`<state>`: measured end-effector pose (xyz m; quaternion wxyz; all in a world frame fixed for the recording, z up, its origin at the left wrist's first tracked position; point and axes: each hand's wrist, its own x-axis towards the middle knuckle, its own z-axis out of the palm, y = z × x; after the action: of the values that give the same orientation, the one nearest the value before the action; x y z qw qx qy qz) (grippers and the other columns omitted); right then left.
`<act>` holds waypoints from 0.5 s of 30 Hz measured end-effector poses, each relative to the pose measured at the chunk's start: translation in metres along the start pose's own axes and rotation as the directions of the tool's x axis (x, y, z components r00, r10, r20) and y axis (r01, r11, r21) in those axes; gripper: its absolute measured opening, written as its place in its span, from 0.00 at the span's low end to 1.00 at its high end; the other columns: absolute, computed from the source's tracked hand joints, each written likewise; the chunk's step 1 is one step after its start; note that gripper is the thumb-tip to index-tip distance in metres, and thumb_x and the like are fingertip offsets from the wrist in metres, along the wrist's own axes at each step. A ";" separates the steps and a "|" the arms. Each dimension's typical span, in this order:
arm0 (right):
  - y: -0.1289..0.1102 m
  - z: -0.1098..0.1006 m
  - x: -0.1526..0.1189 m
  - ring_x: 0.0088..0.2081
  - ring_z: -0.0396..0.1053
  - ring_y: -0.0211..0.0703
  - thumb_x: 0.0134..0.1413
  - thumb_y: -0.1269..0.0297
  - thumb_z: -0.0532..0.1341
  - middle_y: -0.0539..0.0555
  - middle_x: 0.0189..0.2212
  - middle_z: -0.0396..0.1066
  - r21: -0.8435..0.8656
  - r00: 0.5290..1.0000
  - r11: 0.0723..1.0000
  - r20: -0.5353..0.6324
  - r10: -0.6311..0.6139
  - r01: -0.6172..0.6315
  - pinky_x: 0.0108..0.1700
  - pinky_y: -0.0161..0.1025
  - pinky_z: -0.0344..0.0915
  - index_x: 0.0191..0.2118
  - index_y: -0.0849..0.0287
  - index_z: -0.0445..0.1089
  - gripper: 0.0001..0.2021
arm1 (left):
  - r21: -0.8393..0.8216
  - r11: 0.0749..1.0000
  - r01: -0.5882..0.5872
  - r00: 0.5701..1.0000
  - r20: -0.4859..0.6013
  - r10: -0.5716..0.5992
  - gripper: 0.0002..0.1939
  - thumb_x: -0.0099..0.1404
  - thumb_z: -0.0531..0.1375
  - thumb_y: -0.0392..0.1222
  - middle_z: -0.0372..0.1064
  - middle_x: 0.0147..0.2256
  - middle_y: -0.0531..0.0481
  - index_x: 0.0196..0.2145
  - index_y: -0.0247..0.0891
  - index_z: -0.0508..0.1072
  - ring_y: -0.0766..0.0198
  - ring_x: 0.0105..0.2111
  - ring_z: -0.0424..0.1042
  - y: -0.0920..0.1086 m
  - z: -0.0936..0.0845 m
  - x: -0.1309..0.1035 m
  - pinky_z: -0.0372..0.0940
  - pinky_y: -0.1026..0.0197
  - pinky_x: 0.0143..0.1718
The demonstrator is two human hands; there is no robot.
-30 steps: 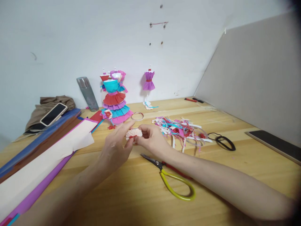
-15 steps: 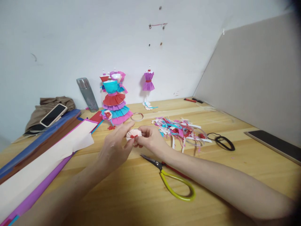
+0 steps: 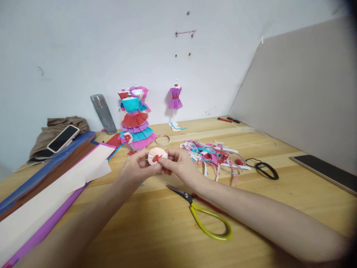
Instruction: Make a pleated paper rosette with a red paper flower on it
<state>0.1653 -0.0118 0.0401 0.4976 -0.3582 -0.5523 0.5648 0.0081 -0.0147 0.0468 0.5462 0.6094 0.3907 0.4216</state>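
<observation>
You have the round, cream pleated-paper rosette (image 3: 153, 153) between both hands, raised above the pale wooden counter (image 3: 119, 227), its red centre piece (image 3: 156, 158) facing you. Your left hand (image 3: 135, 165) grips its left side, fingers curled near the rim and thumb reaching along the lower edge. Your right hand (image 3: 180, 163) pinches the right side, its thumb laid over the pleats beside the red piece. That two-sided grip probably stops the folds from springing open, and the tilt lets you see the centre.

Both wrists angle inward, forearms coming in from the lower corners, the right one crossing above the counter beside the yellow-handled scissors (image 3: 186, 195). These lie with blades pointing towards your hands, seemingly placed for easy reach. The tangled heap of coloured paper strips (image 3: 213, 153) sits beyond your right wrist, while the long layered paper sheets (image 3: 60, 195) lie left of your left forearm.
</observation>
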 end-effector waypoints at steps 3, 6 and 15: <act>0.001 -0.001 0.000 0.16 0.59 0.30 0.39 0.59 0.66 0.45 0.13 0.64 -0.006 1.000 1.000 -0.014 0.014 -0.014 0.20 0.30 0.54 0.23 0.61 0.68 0.11 | -0.031 0.999 0.005 1.000 -0.005 -0.005 0.20 0.50 0.70 0.44 0.78 0.32 0.46 0.39 0.33 0.76 0.59 0.33 0.77 0.001 0.003 -0.001 0.71 0.60 0.38; 0.001 -0.001 -0.001 0.17 0.59 0.30 0.40 0.59 0.66 0.46 0.15 0.66 -0.031 1.000 0.999 0.002 0.026 -0.026 0.20 0.30 0.54 0.23 0.61 0.67 0.11 | 0.020 1.000 0.019 0.997 -0.071 -0.018 0.17 0.49 0.69 0.45 0.77 0.29 0.47 0.35 0.32 0.76 0.61 0.30 0.76 0.006 0.005 -0.002 0.69 0.63 0.31; 0.003 0.003 -0.004 0.17 0.60 0.31 0.39 0.61 0.65 0.45 0.15 0.66 -0.039 0.999 0.999 0.030 0.014 -0.013 0.20 0.30 0.55 0.22 0.60 0.67 0.09 | 0.161 0.985 0.064 0.992 -0.119 -0.045 0.11 0.49 0.66 0.43 0.77 0.27 0.48 0.29 0.34 0.79 0.61 0.30 0.75 0.020 0.001 -0.006 0.69 0.62 0.32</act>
<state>0.1627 -0.0163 0.0371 0.4785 -0.3628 -0.5682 0.5626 0.0074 -0.0232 0.0664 0.4818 0.6163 0.4715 0.4072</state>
